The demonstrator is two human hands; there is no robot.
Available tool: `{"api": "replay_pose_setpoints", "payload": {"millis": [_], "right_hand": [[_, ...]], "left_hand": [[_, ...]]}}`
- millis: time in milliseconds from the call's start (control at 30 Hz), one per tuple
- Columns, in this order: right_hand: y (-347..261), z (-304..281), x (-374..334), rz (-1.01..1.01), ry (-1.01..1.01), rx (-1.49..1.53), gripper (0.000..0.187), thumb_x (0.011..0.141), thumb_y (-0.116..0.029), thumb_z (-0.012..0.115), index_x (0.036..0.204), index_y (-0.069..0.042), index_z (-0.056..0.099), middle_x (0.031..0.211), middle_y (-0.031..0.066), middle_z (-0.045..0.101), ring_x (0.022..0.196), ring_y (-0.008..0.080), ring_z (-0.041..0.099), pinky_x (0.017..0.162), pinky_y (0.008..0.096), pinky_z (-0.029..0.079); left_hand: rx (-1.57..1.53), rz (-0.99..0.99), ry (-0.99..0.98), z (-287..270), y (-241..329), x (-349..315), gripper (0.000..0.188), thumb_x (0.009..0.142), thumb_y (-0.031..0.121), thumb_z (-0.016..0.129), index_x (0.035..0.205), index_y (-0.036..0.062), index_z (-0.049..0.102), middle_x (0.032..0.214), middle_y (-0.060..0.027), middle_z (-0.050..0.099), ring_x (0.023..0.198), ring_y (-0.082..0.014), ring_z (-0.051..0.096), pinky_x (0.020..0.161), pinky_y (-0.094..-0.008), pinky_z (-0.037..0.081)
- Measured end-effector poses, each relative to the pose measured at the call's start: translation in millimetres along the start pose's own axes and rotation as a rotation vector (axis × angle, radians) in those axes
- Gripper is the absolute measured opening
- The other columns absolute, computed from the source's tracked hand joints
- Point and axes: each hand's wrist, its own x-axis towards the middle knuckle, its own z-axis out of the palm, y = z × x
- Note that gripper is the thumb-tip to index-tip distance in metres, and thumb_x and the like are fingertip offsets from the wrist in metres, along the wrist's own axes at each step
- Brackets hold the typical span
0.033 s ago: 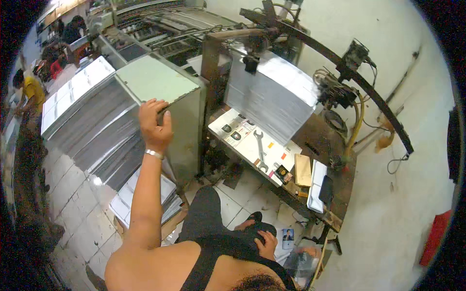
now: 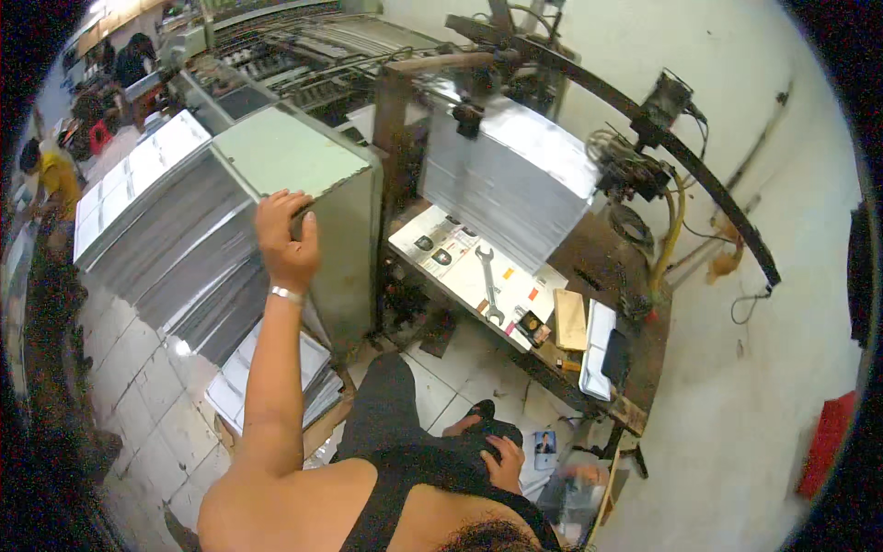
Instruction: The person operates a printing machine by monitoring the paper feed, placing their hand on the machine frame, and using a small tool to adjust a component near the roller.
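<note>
My left hand (image 2: 288, 241) rests at the front corner of a pale green machine cabinet (image 2: 285, 152). Its fingers lie over the top edge, with the thumb apart, and nothing is held in it. Just left of that hand stands a tall stack of paper sheets (image 2: 184, 248), white on top and grey along its side. Low beside my body, my right hand (image 2: 502, 463) lies on my dark-clothed thigh with its fingers apart, holding nothing.
A workbench on the right carries a wrench (image 2: 489, 285), a wooden block (image 2: 569, 319) and a big paper stack (image 2: 515, 175). Over it arches a dark metal bar (image 2: 685, 166). More sheets (image 2: 248, 373) sit low at left. A person in yellow (image 2: 57, 184) is far left.
</note>
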Motion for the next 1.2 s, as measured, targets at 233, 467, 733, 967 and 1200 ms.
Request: {"api": "replay_pose_setpoints", "payload": {"millis": [233,467,733,967,1200], "right_hand": [[-4.9,-1.0,0.3,0.001,0.014,-0.071,0.042,0.086,-0.037,0.074,0.122,-0.017,0.072,0.13,0.0043,0.069,0.134,0.0301,0.052,0.114,0.0477,0.027],[-6.0,-1.3,0.3,-0.009,0.022,-0.056,0.042,0.087,-0.039,0.074,0.123,-0.017,0.072,0.131,0.0037,0.069,0.134,0.0287,0.052,0.115,0.0472,0.026],[-11.4,-2.6,1.9,-0.032,0.041,-0.036,0.041,0.086,-0.037,0.074,0.122,-0.017,0.072,0.13,0.004,0.069,0.133,0.0289,0.053,0.115,0.0465,0.026],[-1.3,1.2,2.0,0.012,0.018,-0.047,0.042,0.084,-0.037,0.075,0.121,-0.017,0.073,0.13,0.0028,0.07,0.133,0.03,0.053,0.115,0.0463,0.026],[-4.4,-0.5,1.5,0.027,-0.015,-0.036,0.043,0.086,-0.039,0.074,0.122,-0.017,0.072,0.131,0.0029,0.069,0.135,0.0282,0.05,0.116,0.047,0.024]], "left_hand": [[0.029,-0.015,-0.029,0.3,0.4,-1.0,0.019,0.084,0.007,0.068,0.103,0.0079,0.07,0.112,-0.0102,0.072,0.118,-0.0328,0.062,0.114,-0.0498,0.037],[0.023,-0.015,-0.014,1.5,-2.3,-2.9,0.02,0.084,0.007,0.069,0.104,0.0088,0.07,0.113,-0.0093,0.072,0.12,-0.0323,0.062,0.115,-0.0502,0.036],[0.008,-0.034,-0.028,-3.2,-3.6,-2.0,0.019,0.083,0.008,0.068,0.103,0.0089,0.071,0.112,-0.0097,0.072,0.119,-0.0329,0.062,0.114,-0.0504,0.037],[0.032,-0.028,-0.019,-2.6,4.0,1.1,0.018,0.083,0.009,0.068,0.102,0.0086,0.07,0.112,-0.01,0.072,0.117,-0.0333,0.062,0.113,-0.05,0.038],[0.017,-0.028,-0.013,-1.9,0.5,-1.8,0.019,0.084,0.009,0.068,0.103,0.0091,0.07,0.112,-0.0094,0.072,0.118,-0.0323,0.062,0.115,-0.0505,0.036]]}}
